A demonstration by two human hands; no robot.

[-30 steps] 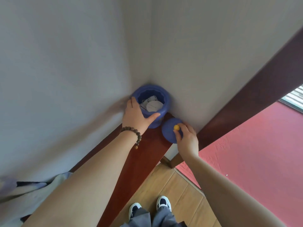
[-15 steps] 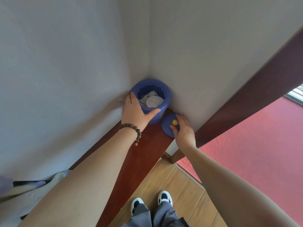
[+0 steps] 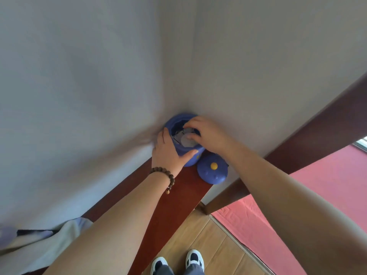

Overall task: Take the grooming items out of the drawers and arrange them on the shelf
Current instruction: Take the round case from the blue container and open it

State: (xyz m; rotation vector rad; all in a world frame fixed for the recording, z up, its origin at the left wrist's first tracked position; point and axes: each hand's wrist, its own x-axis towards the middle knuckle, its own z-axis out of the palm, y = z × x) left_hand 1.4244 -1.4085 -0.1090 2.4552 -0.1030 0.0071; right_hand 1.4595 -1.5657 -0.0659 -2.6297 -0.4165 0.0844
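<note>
A round blue jar (image 3: 179, 122) stands in the wall corner on a dark red-brown wooden shelf (image 3: 178, 197). White and grey items (image 3: 185, 138) lie inside it. My left hand (image 3: 168, 153), with a bead bracelet on the wrist, wraps around the jar's left side. My right hand (image 3: 208, 134) reaches over the jar's rim with its fingers dipping into the opening, touching the pale items. I cannot tell if it grips one. The jar's blue lid (image 3: 212, 171) with a yellow knob lies on the shelf end to the right of the jar.
A second dark wooden beam (image 3: 297, 147) runs up to the right along the wall. Below it lies a red mat (image 3: 297, 215) and a wooden floor (image 3: 210, 241), where my shoes show. Pale cloth (image 3: 39, 247) is heaped at the lower left.
My right hand has let go of the lid, which now lies on the shelf, and has moved up into the jar's opening. My left hand stays on the jar.
</note>
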